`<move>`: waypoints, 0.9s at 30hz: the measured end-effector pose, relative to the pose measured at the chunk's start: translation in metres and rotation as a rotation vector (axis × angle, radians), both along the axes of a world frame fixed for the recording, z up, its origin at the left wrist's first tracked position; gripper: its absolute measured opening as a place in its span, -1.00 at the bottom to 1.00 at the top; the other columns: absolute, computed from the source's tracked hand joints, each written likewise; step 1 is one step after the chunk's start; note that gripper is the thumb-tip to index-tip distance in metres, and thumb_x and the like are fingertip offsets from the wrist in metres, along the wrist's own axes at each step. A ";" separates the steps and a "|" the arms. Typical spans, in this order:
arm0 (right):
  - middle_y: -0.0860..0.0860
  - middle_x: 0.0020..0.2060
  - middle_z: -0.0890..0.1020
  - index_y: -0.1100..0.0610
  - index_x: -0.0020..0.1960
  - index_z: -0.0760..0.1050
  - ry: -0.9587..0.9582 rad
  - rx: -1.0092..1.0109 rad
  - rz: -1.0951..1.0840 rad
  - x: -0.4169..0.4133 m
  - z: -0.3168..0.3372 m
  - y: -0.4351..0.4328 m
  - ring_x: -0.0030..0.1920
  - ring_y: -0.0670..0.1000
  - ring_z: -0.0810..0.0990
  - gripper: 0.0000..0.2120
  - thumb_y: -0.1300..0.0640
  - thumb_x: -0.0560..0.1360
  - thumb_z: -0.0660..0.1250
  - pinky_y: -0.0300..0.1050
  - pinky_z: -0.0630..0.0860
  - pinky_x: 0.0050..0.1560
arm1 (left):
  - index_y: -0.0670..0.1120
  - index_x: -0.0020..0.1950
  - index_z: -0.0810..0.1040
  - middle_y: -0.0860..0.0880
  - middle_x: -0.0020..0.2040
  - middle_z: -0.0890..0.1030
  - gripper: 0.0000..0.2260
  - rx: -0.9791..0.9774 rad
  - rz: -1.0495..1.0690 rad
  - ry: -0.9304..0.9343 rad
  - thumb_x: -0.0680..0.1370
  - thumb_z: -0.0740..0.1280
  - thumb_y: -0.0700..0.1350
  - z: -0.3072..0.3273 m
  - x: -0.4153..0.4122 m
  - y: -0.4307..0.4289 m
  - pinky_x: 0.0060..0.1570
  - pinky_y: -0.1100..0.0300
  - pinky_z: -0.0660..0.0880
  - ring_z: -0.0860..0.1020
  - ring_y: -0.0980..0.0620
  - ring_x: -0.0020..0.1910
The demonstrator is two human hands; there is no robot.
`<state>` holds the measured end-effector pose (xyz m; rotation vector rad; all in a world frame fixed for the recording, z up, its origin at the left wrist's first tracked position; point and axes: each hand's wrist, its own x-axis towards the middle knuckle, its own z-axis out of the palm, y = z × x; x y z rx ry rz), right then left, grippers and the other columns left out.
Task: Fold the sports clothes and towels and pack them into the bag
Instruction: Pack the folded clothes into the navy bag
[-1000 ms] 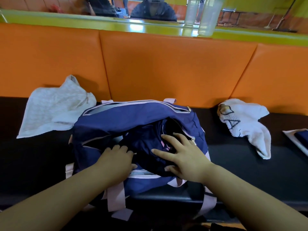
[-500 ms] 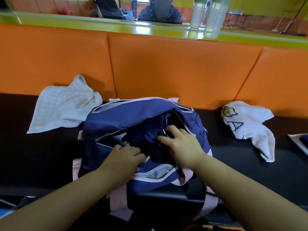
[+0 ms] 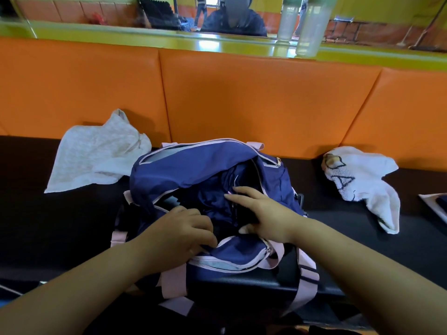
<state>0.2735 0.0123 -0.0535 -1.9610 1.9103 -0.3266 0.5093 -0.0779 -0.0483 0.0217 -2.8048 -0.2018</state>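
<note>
A navy sports bag (image 3: 193, 170) with pink trim and straps sits open on the black bench seat (image 3: 60, 226). Dark navy clothing (image 3: 212, 201) lies inside its opening. My left hand (image 3: 179, 233) curls its fingers over the near rim of the opening and grips it. My right hand (image 3: 266, 213) lies on the clothing inside the bag, fingers stretched out and pressing down. A crumpled white towel (image 3: 96, 155) lies left of the bag against the backrest. Another white towel (image 3: 358, 180) with a dark print lies to the right.
An orange padded backrest (image 3: 242, 97) rises behind the seat, topped by a green ledge with two clear bottles (image 3: 312, 25) in front of a mirror. A flat white-edged item (image 3: 437, 204) lies at the far right edge of the seat.
My right hand has slid further into the bag over the clothing. My left hand has shifted up to the near rim and closed on it. The towels have not moved.
</note>
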 end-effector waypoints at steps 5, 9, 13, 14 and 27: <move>-0.11 0.53 -0.12 -0.20 0.51 -0.27 0.215 -0.002 0.008 -0.004 -0.003 0.009 0.28 0.19 0.44 -0.13 0.01 0.51 0.34 -0.01 0.49 0.06 | 0.16 -0.03 0.46 0.23 -0.11 0.53 -0.88 0.118 0.036 -0.077 0.44 0.28 0.05 0.006 -0.006 0.007 -0.13 0.22 0.39 0.45 0.20 -0.15; 0.11 0.49 -0.01 0.06 0.53 -0.28 0.246 -0.038 -0.118 0.004 -0.009 0.013 0.12 0.29 0.51 -0.06 -0.06 0.48 0.36 -0.01 0.48 -0.12 | 0.07 -0.01 0.56 0.25 -0.15 0.46 -0.58 0.254 0.180 -0.195 0.41 0.14 0.33 0.015 -0.011 0.011 -0.08 0.35 0.32 0.43 0.23 -0.12; 0.16 0.25 0.34 0.19 0.37 0.07 0.200 -0.025 -0.340 0.004 -0.005 0.026 -0.01 0.24 0.54 -0.28 -0.13 0.46 0.36 -0.02 0.39 -0.21 | 0.05 0.00 0.54 0.14 -0.07 0.53 -0.60 0.278 0.334 -0.437 0.44 0.23 0.34 0.020 -0.024 0.016 -0.07 0.15 0.45 0.49 0.12 -0.09; 0.15 0.20 0.38 0.18 0.30 0.12 0.178 -0.007 -0.350 0.003 -0.005 0.030 -0.02 0.22 0.54 -0.35 -0.13 0.45 0.37 -0.02 0.38 -0.21 | -0.01 -0.13 0.51 0.07 -0.17 0.52 -0.60 0.291 0.359 -0.489 0.44 0.25 0.33 0.020 -0.031 0.018 -0.18 0.11 0.43 0.48 0.07 -0.20; 0.07 0.38 0.24 -0.25 0.40 0.24 0.192 -0.209 0.088 -0.014 -0.007 0.056 0.20 0.15 0.31 -0.35 0.07 0.39 0.38 -0.02 0.36 0.19 | 0.04 0.20 0.59 0.11 0.13 0.59 -0.77 0.389 0.213 -0.294 0.57 0.29 -0.08 0.015 -0.063 0.033 0.13 0.24 0.40 0.51 0.13 0.12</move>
